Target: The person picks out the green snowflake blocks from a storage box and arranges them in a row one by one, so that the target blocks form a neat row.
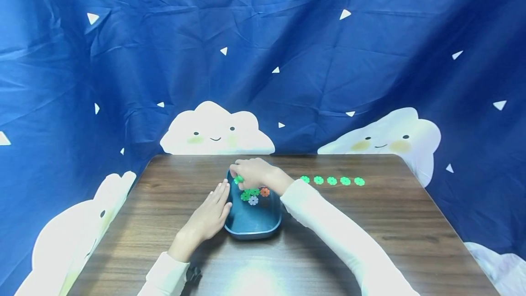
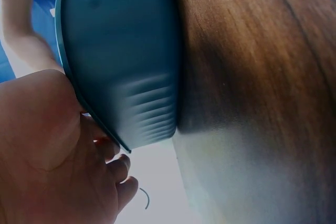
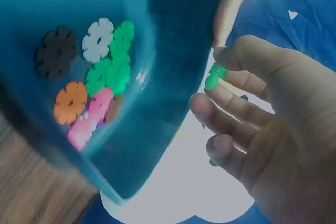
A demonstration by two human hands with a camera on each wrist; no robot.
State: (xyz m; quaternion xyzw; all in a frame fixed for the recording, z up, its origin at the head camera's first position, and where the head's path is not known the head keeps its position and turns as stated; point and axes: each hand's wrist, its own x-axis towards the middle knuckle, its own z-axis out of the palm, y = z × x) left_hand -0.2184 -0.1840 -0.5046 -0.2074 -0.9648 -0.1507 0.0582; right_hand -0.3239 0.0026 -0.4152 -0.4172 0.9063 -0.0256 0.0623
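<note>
My right hand (image 1: 255, 171) is over the far end of a blue plastic bin (image 1: 251, 220), pinching a green flower-shaped disc (image 3: 215, 76) between thumb and fingers. In the right wrist view the disc is beside the bin's rim. Inside the bin lie more notched discs: several green ones (image 3: 116, 74), a white one (image 3: 98, 40), a black one (image 3: 56, 53), an orange one (image 3: 70, 102), and pink ones (image 3: 100, 104). With straight fingers, my left hand (image 1: 207, 214) rests along the bin's left rim. The left wrist view shows the bin's ribbed outer wall (image 2: 152, 103) by that palm.
To the right of the bin, several green discs (image 1: 332, 180) form a row on the brown wooden table (image 1: 370, 214). Behind the table's far edge hangs a blue curtain (image 1: 287, 26) with white clouds and triangles. My right forearm (image 1: 341, 236) crosses the table's right half.
</note>
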